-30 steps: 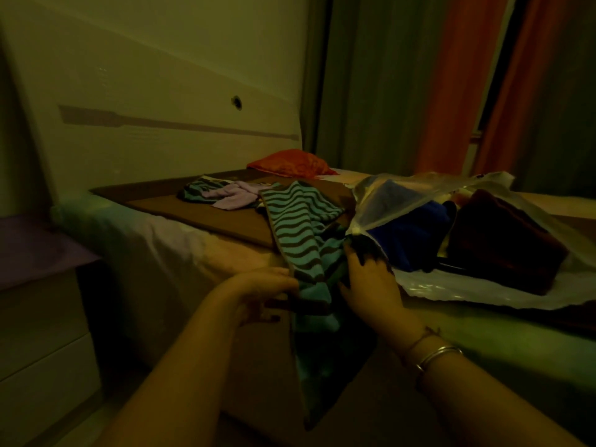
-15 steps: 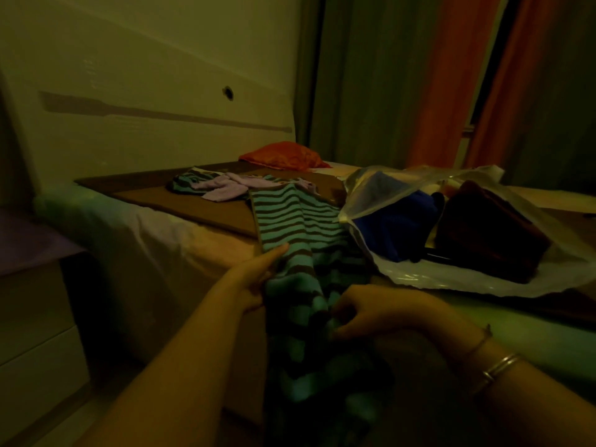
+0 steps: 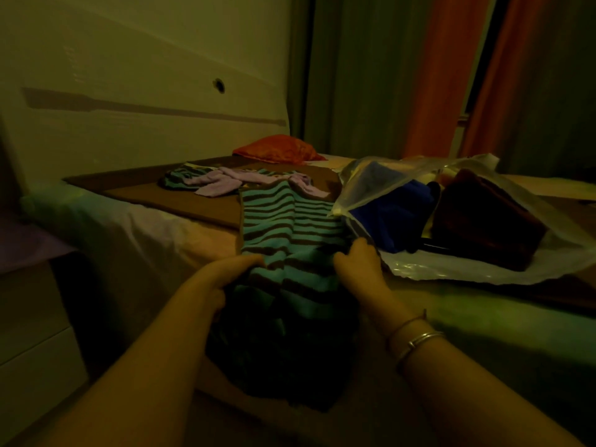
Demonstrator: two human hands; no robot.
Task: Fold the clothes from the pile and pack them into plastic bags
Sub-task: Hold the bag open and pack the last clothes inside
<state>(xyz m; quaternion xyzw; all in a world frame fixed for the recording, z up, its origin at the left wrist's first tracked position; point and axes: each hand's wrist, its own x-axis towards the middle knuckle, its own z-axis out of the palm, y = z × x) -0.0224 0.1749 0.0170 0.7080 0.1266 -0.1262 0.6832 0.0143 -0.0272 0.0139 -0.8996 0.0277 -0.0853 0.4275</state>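
Note:
A teal and brown striped garment lies over the bed's near edge, its lower part hanging down in shadow. My left hand grips its left side at the edge. My right hand grips its right side, fingers curled into the cloth. To the right lies a clear plastic bag holding a folded blue garment and a folded dark red one. Further back a small pile holds a lilac garment on another striped piece.
The bed has a brown sheet and a white mattress side. An orange cushion sits at the headboard. A white headboard panel stands behind. Drawers stand at the left. Curtains hang behind the bed at the right.
Both hands have moved apart to the garment's two sides and hold it at the bed's edge. The striped cloth now lies flatter and wider on the bed.

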